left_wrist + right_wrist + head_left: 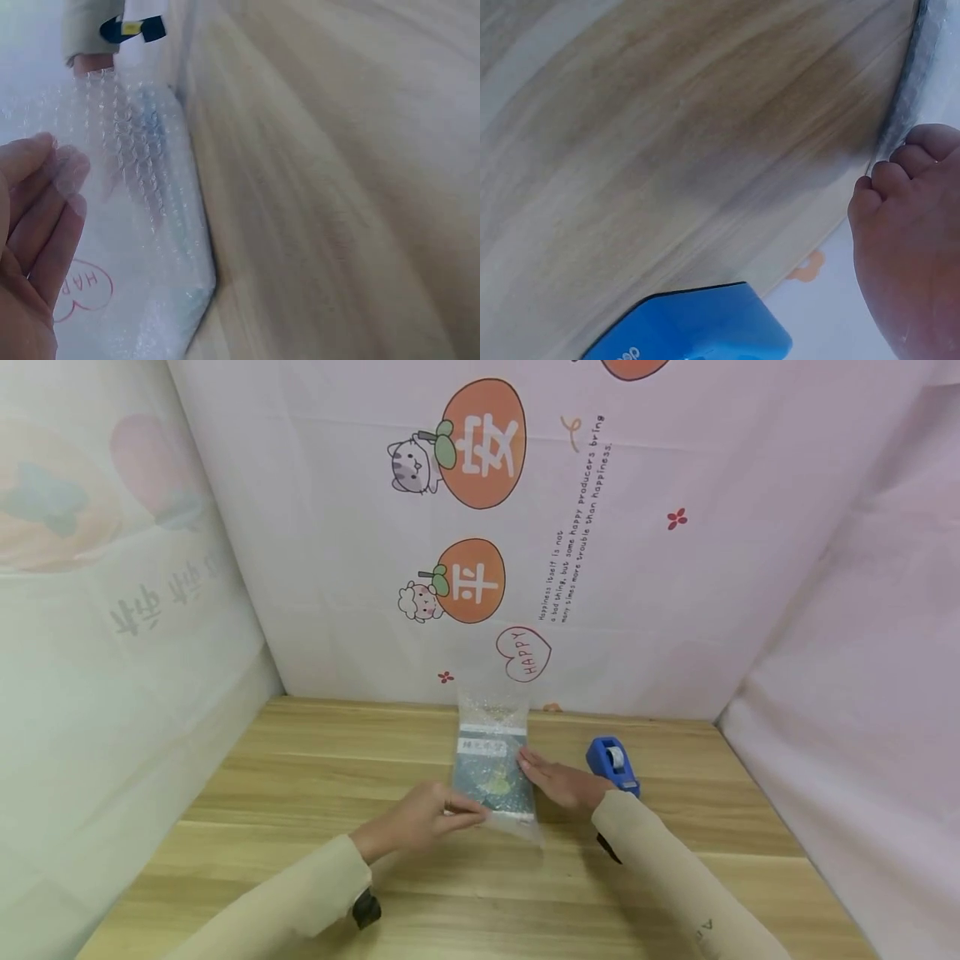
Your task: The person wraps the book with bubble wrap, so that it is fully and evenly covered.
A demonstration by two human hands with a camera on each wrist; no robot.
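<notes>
A flat book with a teal cover lies on the table inside clear bubble wrap. Spare wrap sticks out past its far and near ends. My left hand pinches the wrap at the near left part of the book. Between thumb and fingers, the left wrist view shows a thin flap of bubble wrap. On the book's right edge rests my right hand, its fingers reaching onto the cover. The right wrist view has these fingers along the wrapped edge, with the thumb hidden.
A blue tape dispenser with a roll of tape stands right of the book, just beyond my right wrist. The wooden table meets a printed white cloth backdrop at its far edge. Cloth also hangs at both sides.
</notes>
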